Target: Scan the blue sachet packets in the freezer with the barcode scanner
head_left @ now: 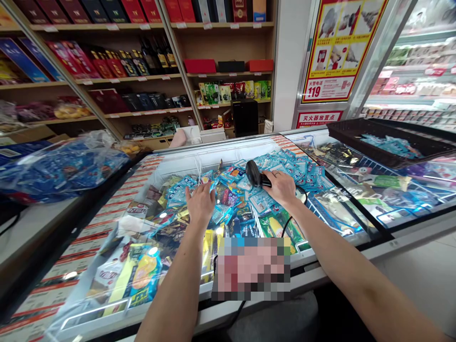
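Note:
My right hand [281, 187] is closed round the handle of a black barcode scanner [252, 174], whose head points to the left. A black cable [288, 222] hangs below that hand. To the left, my left hand [201, 203] has its fingers apart and holds nothing; whether it touches the glass or a packet, I cannot tell. Both hands are over a chest freezer [171, 164] full of wrapped ice creams. Many blue packets [297, 167] lie heaped beyond the scanner. Green and yellow packets [276, 227] show under my right forearm.
A dark tray [338, 133] with blue packets sits on the freezer at right. Plastic-wrapped blue goods [64, 164] lie on the left counter. Shelves [228, 26] of boxes and bottles stand behind. A blurred-out patch [252, 268] covers part of the front edge.

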`<move>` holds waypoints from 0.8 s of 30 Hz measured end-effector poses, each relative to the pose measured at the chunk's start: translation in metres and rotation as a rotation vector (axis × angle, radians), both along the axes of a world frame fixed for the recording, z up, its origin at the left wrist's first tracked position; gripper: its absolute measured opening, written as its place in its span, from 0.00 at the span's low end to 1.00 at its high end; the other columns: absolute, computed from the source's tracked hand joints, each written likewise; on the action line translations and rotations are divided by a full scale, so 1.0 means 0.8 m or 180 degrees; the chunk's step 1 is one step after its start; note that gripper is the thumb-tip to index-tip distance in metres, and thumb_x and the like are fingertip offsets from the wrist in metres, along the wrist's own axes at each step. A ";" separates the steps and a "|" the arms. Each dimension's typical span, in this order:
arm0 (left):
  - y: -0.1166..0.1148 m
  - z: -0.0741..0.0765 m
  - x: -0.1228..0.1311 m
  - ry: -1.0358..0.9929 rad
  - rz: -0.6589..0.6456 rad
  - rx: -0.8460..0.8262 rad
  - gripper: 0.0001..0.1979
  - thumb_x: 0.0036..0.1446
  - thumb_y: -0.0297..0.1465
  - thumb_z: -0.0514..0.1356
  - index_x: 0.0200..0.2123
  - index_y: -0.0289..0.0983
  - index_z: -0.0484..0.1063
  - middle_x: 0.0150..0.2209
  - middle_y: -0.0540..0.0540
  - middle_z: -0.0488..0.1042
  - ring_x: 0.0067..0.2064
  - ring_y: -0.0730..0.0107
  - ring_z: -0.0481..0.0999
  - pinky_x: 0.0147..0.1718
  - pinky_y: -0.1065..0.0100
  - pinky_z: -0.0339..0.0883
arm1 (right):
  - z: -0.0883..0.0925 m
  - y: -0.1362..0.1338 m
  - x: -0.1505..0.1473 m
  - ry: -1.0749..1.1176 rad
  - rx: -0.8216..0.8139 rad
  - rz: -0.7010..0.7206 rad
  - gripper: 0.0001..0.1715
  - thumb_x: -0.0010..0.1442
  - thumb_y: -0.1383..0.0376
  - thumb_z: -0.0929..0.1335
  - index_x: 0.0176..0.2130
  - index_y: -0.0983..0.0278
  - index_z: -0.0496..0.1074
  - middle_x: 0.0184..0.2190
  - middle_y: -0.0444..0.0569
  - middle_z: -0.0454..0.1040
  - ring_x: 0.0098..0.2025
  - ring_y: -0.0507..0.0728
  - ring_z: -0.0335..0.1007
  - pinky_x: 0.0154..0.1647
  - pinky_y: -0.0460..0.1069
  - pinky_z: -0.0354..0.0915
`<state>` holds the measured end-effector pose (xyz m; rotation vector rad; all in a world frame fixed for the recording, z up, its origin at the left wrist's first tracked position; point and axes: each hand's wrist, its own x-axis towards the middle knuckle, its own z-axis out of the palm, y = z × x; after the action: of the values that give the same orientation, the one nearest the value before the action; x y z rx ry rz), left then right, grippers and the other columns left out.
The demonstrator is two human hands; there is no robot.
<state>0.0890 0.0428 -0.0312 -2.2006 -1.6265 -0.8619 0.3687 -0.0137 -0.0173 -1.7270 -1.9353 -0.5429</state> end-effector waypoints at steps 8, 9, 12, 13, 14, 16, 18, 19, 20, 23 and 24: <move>-0.007 0.007 0.044 0.0073 -0.1439 -0.0580 0.23 0.62 0.41 0.45 0.57 0.41 0.63 0.56 0.43 0.68 0.57 0.61 0.64 0.56 0.55 0.56 | 0.001 0.000 -0.002 0.0011 0.0033 -0.0130 0.27 0.58 0.57 0.66 0.55 0.63 0.64 0.42 0.54 0.72 0.46 0.62 0.63 0.42 0.52 0.56; -0.008 0.007 0.048 0.0199 -0.1605 -0.0684 0.24 0.63 0.41 0.44 0.59 0.42 0.59 0.59 0.44 0.64 0.60 0.61 0.61 0.58 0.55 0.53 | 0.001 0.000 -0.002 0.0022 0.0040 -0.0138 0.26 0.59 0.57 0.66 0.55 0.63 0.64 0.42 0.55 0.72 0.46 0.62 0.63 0.42 0.52 0.56; -0.013 0.007 0.054 0.0601 -0.1819 -0.0974 0.25 0.63 0.42 0.42 0.62 0.47 0.53 0.63 0.49 0.56 0.65 0.61 0.52 0.61 0.52 0.45 | 0.002 0.000 -0.002 0.0038 0.0049 -0.0137 0.26 0.59 0.57 0.65 0.55 0.62 0.63 0.42 0.55 0.72 0.46 0.62 0.63 0.42 0.53 0.56; -0.015 0.008 0.055 0.0671 -0.1805 -0.1021 0.24 0.64 0.43 0.42 0.62 0.49 0.53 0.64 0.51 0.56 0.65 0.61 0.51 0.61 0.50 0.43 | 0.002 0.000 -0.002 0.0034 0.0052 -0.0127 0.26 0.59 0.57 0.65 0.55 0.62 0.63 0.42 0.54 0.72 0.46 0.62 0.63 0.42 0.53 0.56; -0.016 0.009 0.055 0.0698 -0.1774 -0.1024 0.24 0.64 0.43 0.41 0.61 0.50 0.54 0.63 0.51 0.57 0.65 0.60 0.52 0.61 0.50 0.43 | 0.002 0.000 -0.002 0.0030 0.0055 -0.0118 0.26 0.59 0.57 0.65 0.55 0.62 0.63 0.42 0.54 0.72 0.46 0.62 0.63 0.42 0.53 0.56; -0.016 0.011 0.054 0.0652 -0.1692 -0.0908 0.22 0.64 0.42 0.41 0.58 0.50 0.60 0.60 0.51 0.62 0.62 0.60 0.57 0.59 0.50 0.47 | 0.001 0.000 -0.001 0.0027 0.0050 -0.0112 0.26 0.59 0.58 0.65 0.55 0.62 0.63 0.42 0.53 0.72 0.46 0.62 0.63 0.42 0.53 0.56; -0.016 0.014 0.051 0.0558 -0.1586 -0.0727 0.21 0.64 0.41 0.41 0.51 0.45 0.68 0.53 0.47 0.70 0.56 0.60 0.65 0.55 0.53 0.54 | 0.001 0.000 -0.001 0.0033 0.0028 -0.0114 0.26 0.59 0.58 0.66 0.55 0.62 0.63 0.42 0.54 0.72 0.47 0.62 0.63 0.42 0.53 0.56; -0.014 0.014 0.049 0.0504 -0.1502 -0.0642 0.21 0.64 0.41 0.42 0.46 0.43 0.71 0.48 0.45 0.73 0.53 0.60 0.68 0.53 0.55 0.57 | 0.000 0.000 -0.001 0.0034 0.0015 -0.0112 0.26 0.59 0.58 0.65 0.55 0.62 0.63 0.43 0.54 0.72 0.47 0.62 0.63 0.42 0.53 0.56; -0.013 0.014 0.048 0.0441 -0.1402 -0.0570 0.21 0.63 0.42 0.43 0.42 0.41 0.73 0.43 0.43 0.74 0.49 0.60 0.70 0.50 0.56 0.60 | 0.000 0.000 -0.001 0.0032 0.0006 -0.0113 0.26 0.59 0.57 0.65 0.55 0.62 0.63 0.43 0.55 0.72 0.47 0.62 0.63 0.42 0.53 0.56; -0.008 0.011 0.042 0.0151 -0.1177 -0.0397 0.19 0.61 0.43 0.47 0.36 0.38 0.73 0.38 0.41 0.73 0.44 0.60 0.71 0.45 0.59 0.63 | 0.001 0.000 -0.002 0.0010 0.0007 -0.0129 0.26 0.59 0.57 0.65 0.55 0.63 0.63 0.42 0.55 0.72 0.46 0.62 0.63 0.42 0.53 0.56; -0.007 0.009 0.041 0.0038 -0.1156 -0.0339 0.18 0.60 0.43 0.48 0.37 0.38 0.72 0.39 0.41 0.72 0.45 0.60 0.71 0.46 0.59 0.63 | 0.001 0.000 -0.002 -0.0001 0.0008 -0.0132 0.26 0.59 0.57 0.65 0.55 0.63 0.63 0.42 0.55 0.72 0.46 0.62 0.63 0.42 0.53 0.56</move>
<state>0.1220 0.0374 -0.0242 -2.6202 -1.3134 -0.8647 0.3670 -0.0137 -0.0165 -1.7689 -1.9019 -0.5603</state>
